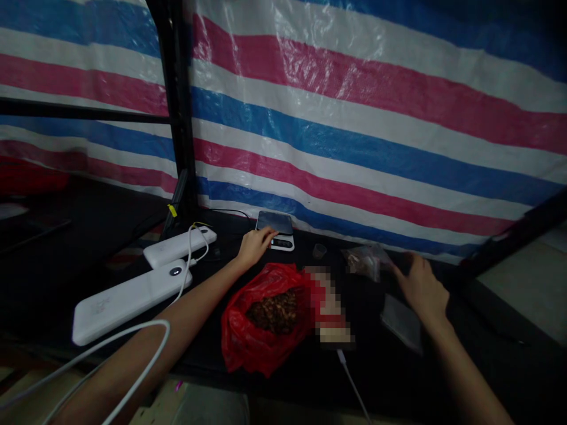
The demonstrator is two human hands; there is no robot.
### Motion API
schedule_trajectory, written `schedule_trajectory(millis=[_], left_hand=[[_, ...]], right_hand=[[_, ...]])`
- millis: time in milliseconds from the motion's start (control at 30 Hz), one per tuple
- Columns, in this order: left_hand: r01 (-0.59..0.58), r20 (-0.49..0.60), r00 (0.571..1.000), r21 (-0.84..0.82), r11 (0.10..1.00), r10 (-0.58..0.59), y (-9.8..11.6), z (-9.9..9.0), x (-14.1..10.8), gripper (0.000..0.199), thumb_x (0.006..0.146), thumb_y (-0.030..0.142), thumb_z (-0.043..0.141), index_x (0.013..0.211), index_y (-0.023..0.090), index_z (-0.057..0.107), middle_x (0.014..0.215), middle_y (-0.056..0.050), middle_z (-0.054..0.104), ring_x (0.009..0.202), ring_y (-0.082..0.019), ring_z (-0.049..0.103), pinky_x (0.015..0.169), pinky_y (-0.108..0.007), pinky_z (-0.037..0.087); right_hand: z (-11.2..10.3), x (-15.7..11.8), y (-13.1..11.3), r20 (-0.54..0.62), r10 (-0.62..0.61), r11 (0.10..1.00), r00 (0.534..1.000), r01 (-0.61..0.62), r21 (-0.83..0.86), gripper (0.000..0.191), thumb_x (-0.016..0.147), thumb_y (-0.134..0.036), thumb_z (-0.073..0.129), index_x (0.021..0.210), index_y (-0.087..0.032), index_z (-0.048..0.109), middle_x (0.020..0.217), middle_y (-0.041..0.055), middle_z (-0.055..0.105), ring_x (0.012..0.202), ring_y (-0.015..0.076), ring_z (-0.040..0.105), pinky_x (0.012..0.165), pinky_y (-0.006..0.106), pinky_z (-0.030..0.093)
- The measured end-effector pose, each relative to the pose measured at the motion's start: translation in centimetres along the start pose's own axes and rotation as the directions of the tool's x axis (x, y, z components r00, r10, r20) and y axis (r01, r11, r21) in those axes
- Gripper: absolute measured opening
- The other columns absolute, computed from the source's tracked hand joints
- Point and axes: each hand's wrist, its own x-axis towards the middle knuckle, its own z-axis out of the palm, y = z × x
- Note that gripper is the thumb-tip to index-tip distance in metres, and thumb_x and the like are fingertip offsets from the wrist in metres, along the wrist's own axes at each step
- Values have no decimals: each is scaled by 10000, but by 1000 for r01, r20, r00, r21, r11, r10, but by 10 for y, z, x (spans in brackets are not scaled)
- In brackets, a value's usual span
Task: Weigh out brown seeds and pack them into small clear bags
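At the back of the black surface my left hand [257, 245] has its fingers bunched on the front edge of a white digital scale [282, 243] with a dark top. My right hand [423, 292] is closed at the fingertips on the right end of a clear plastic bag [365, 264] with small brown pieces in it. Between my forearms sits an open red plastic bag [241, 336], with many brown pieces [277, 310] inside. A small clear cup [319, 251] stands between the scale and the clear bag. Flat clear bags [401, 321] lie below my right hand.
Two white power banks [128, 301] with white cables [166, 336] lie at the left, one cable passing over my left forearm. A pixelated object [330, 307] with a cable lies beside the red bag. Behind rise a black frame post [177, 112] and a striped plastic sheet [354, 124].
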Motion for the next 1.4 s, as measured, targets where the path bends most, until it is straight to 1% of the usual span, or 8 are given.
schedule_trajectory(millis=[133,233,700,833,933,1067,1233,1400], left_hand=[[25,-6,1000,40,999,-25,-3,0,1,297,874,386,378,818,204,606,580,21,604,560,-113,569,559,-183,331],[29,18,999,50,998,-30,-4,2,1,305,870,402,376,826,207,607,572,22,604,560,-120,570,555,-189,328],[47,42,998,48,998,-49,-1,-3,-2,323,875,397,347,787,202,590,572,13,602,524,-113,551,556,-185,336],[56,33,998,15,998,-56,-1,-1,-1,320,866,400,364,761,202,593,550,18,594,507,-108,543,533,-181,333],[28,-3,1000,-50,998,-28,2,2,-1,330,858,407,378,732,194,597,530,24,577,501,-100,532,534,-181,342],[-65,-137,989,-74,995,54,12,7,-5,453,842,429,398,499,160,523,466,16,500,464,-83,467,534,-193,345],[-43,-8,999,-274,961,43,20,15,-7,303,790,440,494,702,165,589,522,18,583,467,-94,515,496,-192,381],[81,-65,988,-556,827,-140,13,19,0,283,830,408,436,862,162,573,701,-25,667,499,-121,585,535,-229,461]], right_hand=[[-7,-24,43,367,-196,976,909,144,164,427,703,-529,511,1046,-282,570,1055,41,619,901,269,600,737,373,457],[0,-45,72,489,-261,953,832,142,267,346,646,-499,584,939,-322,636,1049,9,630,955,253,583,801,345,440],[8,-69,79,411,-229,910,882,45,411,261,652,-537,559,738,-325,684,986,-4,662,886,262,613,760,344,471],[6,-49,77,293,-34,826,956,-138,546,322,566,-538,605,713,-267,701,850,29,699,849,287,625,747,347,482],[-4,-26,42,156,87,677,984,-173,716,382,569,-519,612,791,-222,705,872,53,698,879,292,618,779,363,476],[-13,-3,-63,36,-86,466,996,8,885,310,627,-461,616,781,-207,705,891,73,692,885,272,613,819,389,460],[5,-2,-202,-168,-412,219,896,276,936,212,731,-366,565,765,-201,694,878,69,684,874,216,607,842,377,436],[31,-1,-248,-197,-554,220,809,370,903,201,775,-334,528,795,-216,688,955,62,666,914,205,587,864,384,411]])
